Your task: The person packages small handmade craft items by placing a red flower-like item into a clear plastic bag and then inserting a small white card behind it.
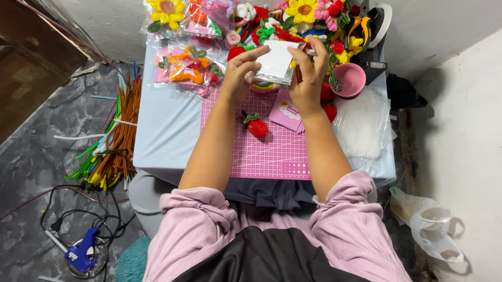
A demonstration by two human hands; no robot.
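Floor, far left: blue hot-glue gun [81, 253] on a round stand with black cable, and beside the table a loose heap of orange, green and yellow pipe-cleaner stems [113, 146]. Low table [163, 137] under a pale blue cloth, carrying a pink gridded cutting mat [278, 153]. Back left of the table: clear packets holding a yellow pipe-cleaner sunflower [165, 7] and orange-and-green pipe-cleaner pieces [186, 65]. Left hand [238, 73] — fingers closed on the left edge of a small clear plastic bag with a white card inside [276, 62], held above the far end of the mat. On the mat below, between the forearms, a red pipe-cleaner strawberry with green top [256, 126]. Right hand [310, 76] — fingers pinched on the bag's right edge and top corner. Just right of the strawberry, a short stack of pink printed cards [286, 115]. Behind the hands, a crowded cluster of pipe-cleaner flowers, one a second yellow sunflower [303, 9]. Further right: small pink bowl [348, 79], then a sheet of white fluffy material [363, 122]. Floor, far right: crumpled white plastic bag [431, 222].
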